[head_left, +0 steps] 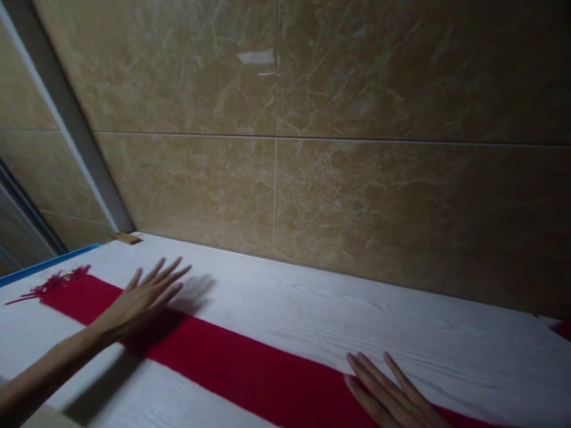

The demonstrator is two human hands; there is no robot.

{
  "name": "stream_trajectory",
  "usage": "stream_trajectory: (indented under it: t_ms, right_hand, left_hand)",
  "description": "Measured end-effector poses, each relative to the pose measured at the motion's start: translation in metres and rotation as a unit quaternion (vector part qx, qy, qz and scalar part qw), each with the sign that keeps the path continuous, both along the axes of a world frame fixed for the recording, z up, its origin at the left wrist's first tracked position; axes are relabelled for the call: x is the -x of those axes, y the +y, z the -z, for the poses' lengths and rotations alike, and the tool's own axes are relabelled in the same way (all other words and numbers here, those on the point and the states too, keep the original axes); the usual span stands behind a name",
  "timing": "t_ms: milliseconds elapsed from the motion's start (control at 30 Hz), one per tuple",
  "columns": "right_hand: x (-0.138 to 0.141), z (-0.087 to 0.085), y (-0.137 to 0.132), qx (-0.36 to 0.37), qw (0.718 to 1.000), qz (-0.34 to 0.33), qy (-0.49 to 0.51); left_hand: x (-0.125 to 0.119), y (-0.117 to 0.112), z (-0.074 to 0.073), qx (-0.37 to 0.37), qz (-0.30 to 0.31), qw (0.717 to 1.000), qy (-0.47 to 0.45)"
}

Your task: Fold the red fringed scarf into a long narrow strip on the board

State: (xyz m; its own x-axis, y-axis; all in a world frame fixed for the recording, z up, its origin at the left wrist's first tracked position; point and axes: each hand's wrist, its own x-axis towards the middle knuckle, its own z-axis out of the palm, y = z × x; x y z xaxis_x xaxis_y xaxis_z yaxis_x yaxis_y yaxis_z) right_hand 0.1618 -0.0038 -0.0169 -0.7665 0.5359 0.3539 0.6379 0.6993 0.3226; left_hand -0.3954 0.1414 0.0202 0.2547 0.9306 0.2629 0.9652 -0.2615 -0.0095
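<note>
A long red scarf (250, 364) with a fringe (62, 282) at its left end lies stretched out flat across the white wood-grain table. Over its left part is my left hand (140, 303), fingers spread; its shadow falls on the scarf and table, and the hand looks slightly raised. My right hand (392, 395) is at the bottom edge of the view, flat over the right part of the scarf with fingers extended. Whether it presses on the cloth I cannot tell. The scarf's right end runs out of view.
The white table (285, 297) meets a brown marbled tile wall (357, 178) along its far edge. A grey post (84, 131) rises at the far left corner beside a small brown block (128, 238). A blue edge (53, 261) borders the left side. Something dark red (562, 329) shows at the right.
</note>
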Motion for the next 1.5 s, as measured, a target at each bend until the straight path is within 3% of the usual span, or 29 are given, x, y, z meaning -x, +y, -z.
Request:
stream_trajectory:
  t_ms: [67, 133, 233, 467, 600, 800, 933, 1100, 1367, 1500]
  right_hand:
    - [0.022, -0.024, -0.011, 0.142, 0.988, 0.05, 0.027]
    - [0.048, -0.043, -0.015, 0.264, 0.959, 0.087, 0.06]
    - [0.077, -0.056, -0.007, 0.36, 0.922, 0.102, 0.103]
    - [0.088, -0.036, -0.001, 0.42, 0.894, 0.092, 0.125]
    - [0.089, -0.034, -0.003, 0.408, 0.899, 0.089, 0.132]
    - [0.097, -0.038, 0.005, 0.383, 0.91, 0.026, 0.155]
    - [0.098, -0.029, 0.006, 0.387, 0.907, 0.012, 0.165]
    - [0.096, -0.025, 0.006, 0.386, 0.907, 0.012, 0.168]
    - [0.096, -0.027, 0.005, 0.372, 0.914, 0.013, 0.162]
    - [0.069, -0.044, 0.001, 0.364, 0.914, 0.034, 0.178]
  left_hand:
    - [-0.069, -0.026, 0.005, 0.058, 0.107, 0.993, 0.004]
    - [-0.118, -0.051, 0.009, 0.09, 0.17, 0.981, 0.006]
    - [-0.15, -0.072, 0.016, 0.115, 0.204, 0.972, 0.006]
    - [-0.138, -0.076, 0.035, 0.096, 0.229, 0.969, -0.017]
    - [-0.143, -0.073, 0.028, 0.099, 0.225, 0.969, -0.009]
    - [-0.178, -0.085, 0.013, 0.132, 0.262, 0.956, -0.008]
    - [-0.189, -0.101, 0.023, 0.139, 0.272, 0.952, -0.017]
    - [-0.185, -0.102, 0.033, 0.129, 0.272, 0.953, -0.022]
    - [-0.193, -0.106, 0.021, 0.137, 0.268, 0.953, -0.031]
    - [-0.195, -0.106, 0.008, 0.131, 0.258, 0.957, -0.009]
